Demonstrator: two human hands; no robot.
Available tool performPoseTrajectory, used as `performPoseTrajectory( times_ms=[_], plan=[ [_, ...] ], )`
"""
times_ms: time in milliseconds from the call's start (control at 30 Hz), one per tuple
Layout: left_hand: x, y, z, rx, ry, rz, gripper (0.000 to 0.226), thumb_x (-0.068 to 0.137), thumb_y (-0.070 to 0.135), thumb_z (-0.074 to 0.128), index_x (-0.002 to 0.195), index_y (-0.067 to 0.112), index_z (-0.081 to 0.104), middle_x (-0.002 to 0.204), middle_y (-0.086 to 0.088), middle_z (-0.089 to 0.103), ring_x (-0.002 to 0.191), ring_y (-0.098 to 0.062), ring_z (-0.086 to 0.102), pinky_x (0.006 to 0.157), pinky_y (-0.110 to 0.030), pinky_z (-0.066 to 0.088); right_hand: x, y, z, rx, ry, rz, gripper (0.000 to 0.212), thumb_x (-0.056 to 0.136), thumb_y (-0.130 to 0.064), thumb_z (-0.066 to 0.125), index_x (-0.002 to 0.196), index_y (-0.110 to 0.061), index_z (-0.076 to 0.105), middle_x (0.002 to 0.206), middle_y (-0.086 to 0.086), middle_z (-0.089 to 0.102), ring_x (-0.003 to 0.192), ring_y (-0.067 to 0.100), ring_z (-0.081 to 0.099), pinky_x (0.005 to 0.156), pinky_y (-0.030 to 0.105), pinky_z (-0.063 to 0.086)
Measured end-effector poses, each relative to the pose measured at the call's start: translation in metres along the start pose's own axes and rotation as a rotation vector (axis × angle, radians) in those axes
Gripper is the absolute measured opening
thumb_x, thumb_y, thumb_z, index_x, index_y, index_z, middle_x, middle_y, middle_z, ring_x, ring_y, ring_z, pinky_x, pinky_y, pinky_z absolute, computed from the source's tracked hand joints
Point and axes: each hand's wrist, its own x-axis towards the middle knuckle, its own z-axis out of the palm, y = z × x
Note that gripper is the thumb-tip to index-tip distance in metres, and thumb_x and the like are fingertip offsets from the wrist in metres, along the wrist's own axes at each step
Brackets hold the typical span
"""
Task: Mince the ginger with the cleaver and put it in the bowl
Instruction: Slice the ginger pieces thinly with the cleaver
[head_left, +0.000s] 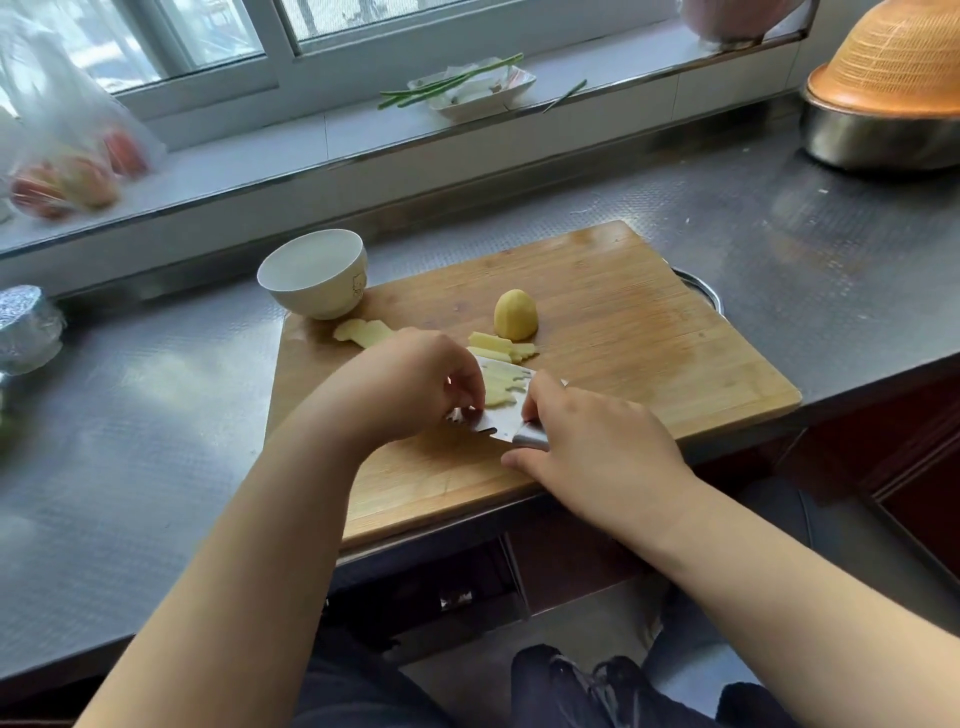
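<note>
**A:** What am I looking at on the cutting board (597, 291) right now?

**B:** I'm watching the right hand (597, 447) wrapping round the handle of the cleaver (498, 402), fingers curled tight on it. The blade is running from the handle away toward eleven o'clock, lying over the ginger slices (501, 353).

**A:** And the other hand?

**B:** The left hand (415, 389) is sitting just at nine o'clock of the blade, fingers curled down at the slices. I'm guessing it is steadying them; what the fingertips are pinching is hidden from me.

**A:** Where is the ginger lying from the grip?

**B:** At twelve o'clock of the right hand, touching the blade, the strips' long axes crossing it. The uncut ginger knob (515, 314) is standing beyond at one o'clock, and a flat piece (363, 332) at ten.

**A:** The bowl (314, 273)?

**B:** It is waiting at eleven o'clock on the board's corner, nearer the left hand. Mincing, I'm judging, is barely starting.
</note>
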Motion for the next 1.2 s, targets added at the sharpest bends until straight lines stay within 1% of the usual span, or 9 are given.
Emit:
performPoseTrajectory(
  times_ms=[233, 367, 467, 567, 767, 867, 967, 1100, 1200],
  plan=[
    [0.011, -0.007, 0.012, 0.023, 0.053, -0.025, 0.022, 0.089, 0.012, 0.062, 0.084, 0.031, 0.071, 0.076, 0.02, 0.063, 0.079, -0.002, 0.059, 0.074, -0.024, 0.05, 0.002, -0.006, 0.005, -0.011, -0.021, -0.034, 0.042, 0.09, -0.053, 0.059, 0.112, -0.021, 0.041, 0.108, 0.003, 0.065, 0.097, 0.028, 0.063, 0.067, 0.033, 0.038],
    [0.018, -0.013, 0.016, 0.042, 0.068, -0.032, 0.022, 0.089, 0.011, 0.062, 0.081, 0.03, 0.07, 0.072, 0.021, 0.06, 0.07, 0.003, 0.054, 0.06, -0.011, 0.036, 0.004, -0.011, 0.006, -0.008, -0.032, -0.057, 0.041, 0.091, -0.052, 0.058, 0.112, -0.02, 0.041, 0.108, 0.003, 0.065, 0.097, 0.027, 0.062, 0.068, 0.034, 0.038],
    [0.025, -0.016, 0.017, 0.049, 0.071, -0.05, 0.028, 0.087, 0.006, 0.062, 0.077, 0.032, 0.065, 0.07, 0.021, 0.059, 0.069, 0.004, 0.052, 0.057, -0.01, 0.033, 0.004, -0.015, 0.006, 0.006, -0.04, -0.07, 0.041, 0.091, -0.052, 0.058, 0.11, -0.02, 0.041, 0.107, 0.003, 0.064, 0.096, 0.028, 0.062, 0.067, 0.033, 0.037],
    [0.033, -0.017, 0.016, 0.085, 0.034, -0.062, 0.027, 0.083, 0.002, 0.063, 0.083, 0.029, 0.07, 0.068, 0.023, 0.057, 0.067, 0.007, 0.05, 0.057, -0.01, 0.034, 0.003, -0.017, 0.005, 0.016, -0.042, -0.087, 0.041, 0.092, -0.051, 0.058, 0.113, -0.019, 0.042, 0.108, 0.003, 0.065, 0.097, 0.028, 0.061, 0.068, 0.033, 0.036],
    [0.046, -0.015, 0.013, 0.14, -0.021, -0.021, 0.018, 0.088, 0.011, 0.062, 0.091, 0.025, 0.072, 0.078, 0.015, 0.061, 0.074, -0.007, 0.052, 0.065, -0.022, 0.039, -0.009, -0.022, 0.002, 0.031, -0.027, -0.107, 0.04, 0.091, -0.053, 0.058, 0.111, -0.022, 0.043, 0.107, 0.001, 0.064, 0.098, 0.026, 0.061, 0.07, 0.033, 0.039],
    [0.046, -0.015, 0.006, 0.136, -0.003, -0.004, 0.015, 0.091, 0.013, 0.062, 0.094, 0.024, 0.072, 0.084, 0.013, 0.065, 0.074, -0.005, 0.054, 0.067, -0.021, 0.044, -0.015, -0.022, 0.001, 0.042, -0.034, -0.124, 0.04, 0.09, -0.054, 0.059, 0.111, -0.023, 0.043, 0.107, 0.0, 0.065, 0.096, 0.026, 0.062, 0.07, 0.034, 0.04],
    [0.04, -0.017, -0.011, 0.125, 0.19, 0.04, 0.015, 0.092, 0.013, 0.06, 0.097, 0.021, 0.071, 0.09, 0.007, 0.066, 0.083, -0.012, 0.059, 0.079, -0.027, 0.048, -0.017, -0.02, -0.004, 0.074, -0.068, -0.104, 0.041, 0.089, -0.055, 0.06, 0.111, -0.025, 0.044, 0.108, -0.002, 0.064, 0.097, 0.024, 0.061, 0.071, 0.034, 0.041],
    [0.021, -0.022, -0.032, -0.072, 0.838, 0.223, 0.011, 0.092, 0.008, 0.057, 0.097, 0.011, 0.066, 0.095, 0.005, 0.057, 0.089, -0.01, 0.054, 0.083, -0.018, 0.04, -0.015, -0.009, -0.021, 0.127, -0.047, -0.039, 0.04, 0.086, -0.061, 0.06, 0.106, -0.029, 0.047, 0.1, -0.008, 0.064, 0.093, 0.02, 0.061, 0.068, 0.032, 0.041],
    [0.003, -0.024, -0.014, -0.111, 1.219, 0.343, 0.009, 0.092, 0.004, 0.059, 0.096, -0.004, 0.059, 0.095, -0.011, 0.057, 0.092, -0.009, 0.049, 0.086, -0.013, 0.038, -0.01, 0.007, -0.033, 0.206, -0.018, 0.067, 0.038, 0.083, -0.062, 0.062, 0.101, -0.031, 0.05, 0.095, -0.009, 0.064, 0.088, 0.018, 0.06, 0.071, 0.033, 0.046]
  ],
)
